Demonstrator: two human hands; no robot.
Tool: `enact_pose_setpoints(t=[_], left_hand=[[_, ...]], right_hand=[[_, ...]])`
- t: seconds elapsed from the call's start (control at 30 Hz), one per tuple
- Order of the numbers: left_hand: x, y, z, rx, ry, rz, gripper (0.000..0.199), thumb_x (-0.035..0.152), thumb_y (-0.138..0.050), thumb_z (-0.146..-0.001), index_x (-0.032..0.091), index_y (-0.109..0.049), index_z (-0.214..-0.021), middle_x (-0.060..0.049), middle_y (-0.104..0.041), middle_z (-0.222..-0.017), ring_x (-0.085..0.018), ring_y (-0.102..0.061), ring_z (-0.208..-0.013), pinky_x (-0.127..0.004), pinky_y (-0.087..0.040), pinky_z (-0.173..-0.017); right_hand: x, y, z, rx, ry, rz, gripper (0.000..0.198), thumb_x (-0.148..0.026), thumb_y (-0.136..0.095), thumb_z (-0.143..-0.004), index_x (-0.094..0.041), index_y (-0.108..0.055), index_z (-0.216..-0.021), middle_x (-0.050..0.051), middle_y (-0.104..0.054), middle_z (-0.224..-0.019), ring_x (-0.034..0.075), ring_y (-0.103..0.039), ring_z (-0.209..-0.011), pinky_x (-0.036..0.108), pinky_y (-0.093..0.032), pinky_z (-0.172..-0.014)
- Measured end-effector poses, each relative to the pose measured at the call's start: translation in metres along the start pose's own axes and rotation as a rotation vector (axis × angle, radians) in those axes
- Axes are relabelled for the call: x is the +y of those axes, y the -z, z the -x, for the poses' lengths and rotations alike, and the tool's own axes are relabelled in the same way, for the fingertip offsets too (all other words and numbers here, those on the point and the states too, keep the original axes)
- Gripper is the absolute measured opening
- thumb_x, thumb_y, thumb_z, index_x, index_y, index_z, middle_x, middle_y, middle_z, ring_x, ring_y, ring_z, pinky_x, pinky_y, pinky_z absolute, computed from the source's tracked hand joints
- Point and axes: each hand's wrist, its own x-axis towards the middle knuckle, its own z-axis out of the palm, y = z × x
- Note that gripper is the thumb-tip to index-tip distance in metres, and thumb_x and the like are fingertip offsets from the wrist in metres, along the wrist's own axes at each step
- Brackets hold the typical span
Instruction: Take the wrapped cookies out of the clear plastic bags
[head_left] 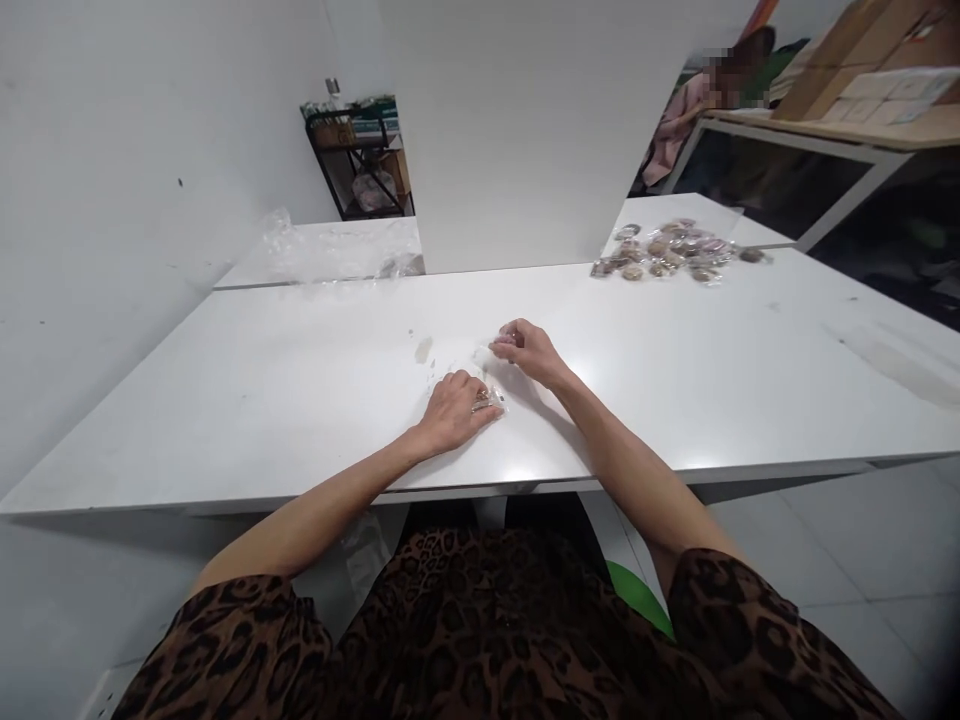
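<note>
Near the middle of the white table point(262, 400), my left hand point(452, 412) is closed on a small clear plastic packet point(490, 402) with something brownish inside. The hand rests low over the tabletop, and its curled fingers hide part of the packet. Slightly farther away and to the right, my right hand point(534, 352) pinches a small pinkish packet point(507, 340) between thumb and fingers. Clear film shows beside that packet, and its contents are too small to name. The two hands are close but apart.
A pile of small wrapped brown and pinkish pieces point(675, 250) lies at the back right. Clear plastic bags point(330, 250) lie at the back left. A tall white panel point(517, 130) rises behind the table. Another person point(675, 120) is at the far right, beside boxes point(870, 90).
</note>
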Motion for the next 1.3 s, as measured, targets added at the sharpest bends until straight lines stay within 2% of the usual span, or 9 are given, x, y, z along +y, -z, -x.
enact_pose_setpoints(t=[0.17,0.3,0.53,0.7,0.8,0.9,1.03,1.17,1.3], left_hand=[[-0.001,-0.002,-0.007,0.171,0.144,0.274,0.024,0.039,-0.066,-0.091,0.022,-0.049,-0.096,-0.001,-0.062,-0.088,-0.020,-0.057,-0.083,-0.035,-0.045,-0.080],[0.003,-0.004,-0.027,0.301,0.284,0.816,0.028,0.041,-0.065,-0.093,0.022,-0.045,-0.097,0.005,-0.059,-0.075,-0.012,-0.054,-0.063,-0.026,-0.043,-0.063],[0.033,-0.016,-0.042,0.188,0.231,1.386,0.044,0.058,-0.055,-0.100,0.015,-0.058,-0.108,-0.006,-0.070,-0.097,-0.013,-0.068,-0.073,-0.027,-0.056,-0.065],[0.046,-0.024,-0.044,0.091,0.184,1.385,0.039,0.049,-0.070,-0.094,0.016,-0.058,-0.110,-0.006,-0.071,-0.101,-0.014,-0.071,-0.078,-0.026,-0.056,-0.065],[0.052,-0.028,-0.049,0.012,0.165,1.306,0.038,0.046,-0.074,-0.092,0.017,-0.062,-0.113,-0.006,-0.071,-0.099,-0.013,-0.070,-0.077,-0.025,-0.056,-0.065],[0.055,-0.037,-0.054,-0.044,0.123,1.194,0.038,0.049,-0.071,-0.092,0.017,-0.067,-0.113,-0.007,-0.068,-0.105,-0.012,-0.067,-0.078,-0.024,-0.056,-0.064],[0.055,-0.050,-0.057,0.013,0.065,1.115,0.037,0.047,-0.068,-0.093,0.017,-0.064,-0.114,-0.006,-0.063,-0.109,-0.010,-0.064,-0.076,-0.022,-0.055,-0.063],[0.055,-0.055,-0.050,0.019,0.015,1.041,0.034,0.045,-0.062,-0.096,0.016,-0.062,-0.115,-0.006,-0.064,-0.105,-0.010,-0.063,-0.076,-0.025,-0.055,-0.066],[0.056,-0.054,-0.042,0.079,-0.111,0.870,0.026,0.039,-0.058,-0.099,0.018,-0.063,-0.113,-0.006,-0.066,-0.105,-0.011,-0.062,-0.075,-0.028,-0.054,-0.070]], right_hand=[[-0.010,0.015,0.022,-0.073,0.007,-0.397,0.052,-0.055,-0.091,-0.059,-0.021,-0.058,-0.082,0.001,-0.066,-0.084,0.013,-0.054,-0.069,0.029,-0.041,-0.063],[-0.010,0.012,0.049,-0.179,0.012,-0.403,0.051,-0.055,-0.094,-0.059,-0.021,-0.063,-0.084,0.002,-0.067,-0.086,0.014,-0.058,-0.078,0.031,-0.046,-0.074],[-0.002,0.009,0.066,-0.067,0.007,-0.420,0.053,-0.060,-0.091,-0.064,-0.022,-0.057,-0.081,-0.002,-0.062,-0.080,0.016,-0.057,-0.079,0.034,-0.048,-0.077],[0.006,0.023,0.075,0.114,-0.019,-0.465,0.068,-0.052,-0.097,-0.055,-0.026,-0.054,-0.101,-0.004,-0.063,-0.083,0.015,-0.060,-0.075,0.031,-0.049,-0.072],[0.008,0.038,0.084,0.066,-0.106,-0.474,0.076,-0.043,-0.100,-0.052,-0.025,-0.057,-0.113,-0.001,-0.068,-0.090,0.016,-0.063,-0.076,0.031,-0.049,-0.071],[0.005,0.058,0.094,0.038,-0.220,-0.442,0.060,-0.038,-0.100,-0.052,-0.020,-0.063,-0.095,0.001,-0.070,-0.086,0.014,-0.062,-0.073,0.030,-0.047,-0.068],[0.004,0.099,0.097,0.194,-0.300,-0.396,0.054,-0.037,-0.101,-0.049,-0.019,-0.060,-0.078,0.000,-0.066,-0.073,0.009,-0.048,-0.057,0.025,-0.030,-0.052],[0.010,0.157,0.075,0.332,-0.337,-0.308,0.056,-0.039,-0.103,-0.043,-0.019,-0.057,-0.068,0.001,-0.062,-0.065,0.007,-0.039,-0.052,0.025,-0.022,-0.047],[0.011,0.215,0.011,0.463,-0.397,-0.055,0.050,-0.041,-0.101,-0.049,-0.018,-0.061,-0.068,0.006,-0.065,-0.067,0.007,-0.037,-0.052,0.027,-0.024,-0.046]])
